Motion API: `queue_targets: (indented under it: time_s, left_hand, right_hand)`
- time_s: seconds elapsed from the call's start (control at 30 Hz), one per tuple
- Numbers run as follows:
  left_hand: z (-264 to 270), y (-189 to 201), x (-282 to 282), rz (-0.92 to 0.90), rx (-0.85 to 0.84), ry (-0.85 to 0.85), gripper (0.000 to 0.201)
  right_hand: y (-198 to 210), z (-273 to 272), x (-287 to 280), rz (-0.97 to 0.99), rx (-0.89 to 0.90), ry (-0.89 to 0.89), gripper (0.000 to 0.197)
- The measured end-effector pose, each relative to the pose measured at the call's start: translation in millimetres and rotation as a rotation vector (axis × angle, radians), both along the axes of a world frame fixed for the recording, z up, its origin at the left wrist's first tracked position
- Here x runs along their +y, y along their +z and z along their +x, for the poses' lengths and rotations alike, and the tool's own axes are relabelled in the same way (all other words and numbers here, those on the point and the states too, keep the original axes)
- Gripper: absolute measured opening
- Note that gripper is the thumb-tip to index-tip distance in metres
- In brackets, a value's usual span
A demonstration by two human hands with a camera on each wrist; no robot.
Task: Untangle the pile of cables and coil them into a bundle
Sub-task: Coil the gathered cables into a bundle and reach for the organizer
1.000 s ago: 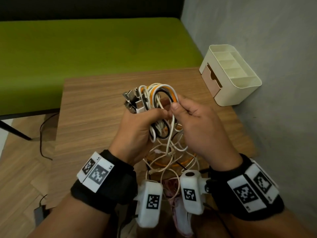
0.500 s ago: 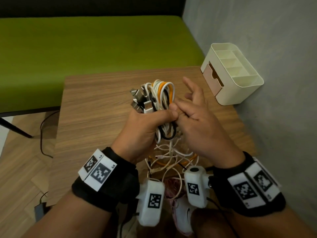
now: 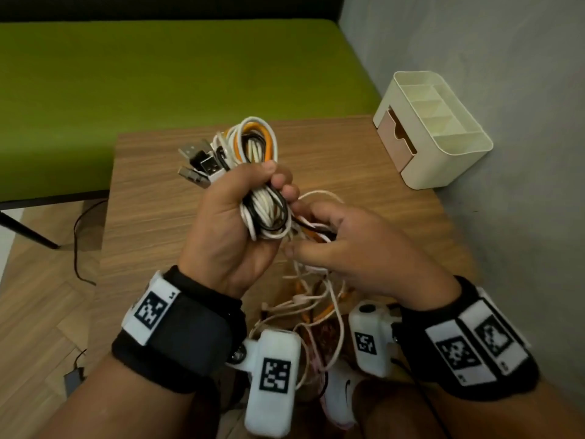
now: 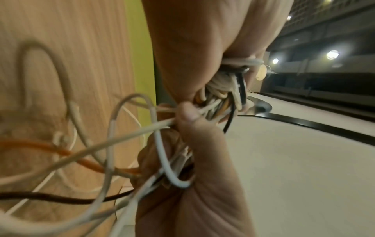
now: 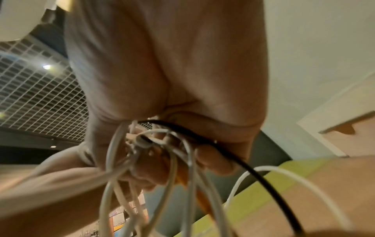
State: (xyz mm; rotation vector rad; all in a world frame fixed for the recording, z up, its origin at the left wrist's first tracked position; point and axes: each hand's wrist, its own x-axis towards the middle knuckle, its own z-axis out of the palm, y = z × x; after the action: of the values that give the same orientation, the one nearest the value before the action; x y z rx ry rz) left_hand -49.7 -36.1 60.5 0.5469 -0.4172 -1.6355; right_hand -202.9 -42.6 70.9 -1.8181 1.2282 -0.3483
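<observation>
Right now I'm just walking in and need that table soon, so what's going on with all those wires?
A person is sorting cables over the wooden table. Their left hand grips a coiled bundle of white, orange and black cables, USB plugs poking out to its left. Their right hand holds the loose strands leading out of the coil. A tangle of loose cable hangs below both hands, so the coiling is not finished. A cream organizer sits at the table's far right corner.

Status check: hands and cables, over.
Left hand grips coiled cable bundle. Right hand holds loose strands, uncoiled, hanging. Nothing blocking.
</observation>
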Motion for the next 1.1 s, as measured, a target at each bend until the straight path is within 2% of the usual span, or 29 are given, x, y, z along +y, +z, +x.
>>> queue_targets:
  time_s: [0.07,0.13,0.23,0.3,0.37,0.43,0.47,0.53,0.57,0.67,0.73,0.87,1.0,1.1]
  left_hand:
    - [-0.6,1.8,2.4,-0.014,0.019,0.000,0.018]
    - [-1.2,2.1,2.6,-0.024,0.015,0.005,0.018]
    - [5.2,0.8,-1.5,-0.019,0.068,0.019,0.014]
    - [9.8,0.4,-4.7,-0.010,0.083,0.037,0.012]
    - [10.5,-0.2,-5.8,-0.006,0.061,0.053,0.011]
    - [8.5,-0.8,-6.3,0.014,0.017,0.076,0.014]
    - [6.6,-1.5,-7.1,0.028,0.006,0.087,0.017]
    - [4.9,-2.1,-8.4,0.046,-0.009,0.110,0.021]
    - [4.7,-2.2,-8.7,0.051,-0.014,0.120,0.022]
    - [0.9,-1.8,-8.6,0.057,0.003,0.105,0.021]
    - [-6.0,-1.4,-6.2,0.061,0.029,0.057,0.017]
    - [-21.8,-0.3,0.7,0.058,0.107,-0.080,0.014]
    - [-18.0,1.7,2.0,0.023,0.098,-0.096,0.022]
    - [-14.0,1.6,0.9,-0.005,0.052,-0.061,0.021]
  right_hand:
    - [5.5,-3.4,-1.7,0.008,0.136,0.008,0.018]
    - [9.9,-9.9,-4.0,0.060,0.251,0.013,0.007]
    - [9.3,-23.6,-13.3,0.078,0.461,-0.028,0.007]
    - [5.0,-32.0,-18.8,0.007,0.630,-0.093,0.008]
    - [0.0,-35.7,-21.4,-0.059,0.697,-0.097,0.010]
    - [-1.9,-37.3,-21.1,-0.010,0.648,-0.059,0.024]
    - [-1.3,-40.2,-20.7,0.033,0.576,-0.055,0.038]
    - [2.2,-46.3,-19.9,0.067,0.361,-0.077,0.072]
    - [4.8,-47.7,-18.8,0.046,0.238,-0.073,0.082]
    - [9.8,-42.3,-11.4,-0.081,-0.086,-0.045,0.079]
    - [6.3,-29.2,-4.6,-0.113,-0.233,-0.023,0.083]
    - [-11.3,-3.7,3.9,0.056,-0.413,0.012,0.102]
    - [-17.1,-7.5,0.4,0.193,-0.438,-0.010,0.089]
    - [-8.0,-14.6,-2.5,0.128,-0.191,-0.035,0.040]
